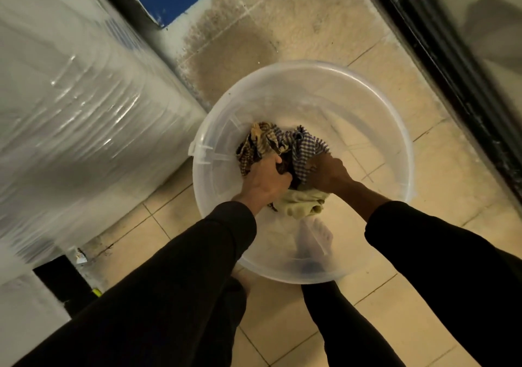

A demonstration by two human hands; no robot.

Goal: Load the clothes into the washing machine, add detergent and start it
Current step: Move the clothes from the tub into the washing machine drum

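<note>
Head view, looking down. A clear plastic bucket (308, 78) stands on the tiled floor (440, 185). The clothes (285, 143) lie bunched at its bottom: a brown-and-tan checked piece to the left, a blue-and-white checked piece to the right, a pale yellowish piece (302, 204) on the near side.

Left hand (267, 178): reaches in over the near-left rim, fingers curled down into the brown checked cloth, gripping a fold. Right hand (329, 174): reaches in from the near-right, fingers curled and buried in the blue checked cloth, so the fingertips are hidden; it appears to grip too.

Key relation: the bundle lies directly under and just beyond both sets of fingers, away from the body. The two hands sit close together on either side of the bundle's middle, neither clearly nearer. The yellowish piece lies under the wrists, nearer the body, and I cannot tell whether either hand holds it.

The bundle has no clear long axis; it is a crumpled heap.

A large white appliance wrapped in plastic film (84, 106) stands just left of the bucket, probably the washing machine; its opening is not in view.

Judgement: loading step, at the pick-up. The lift goes straight up past the rim, then left. Risk: the yellowish piece is left behind.
</note>
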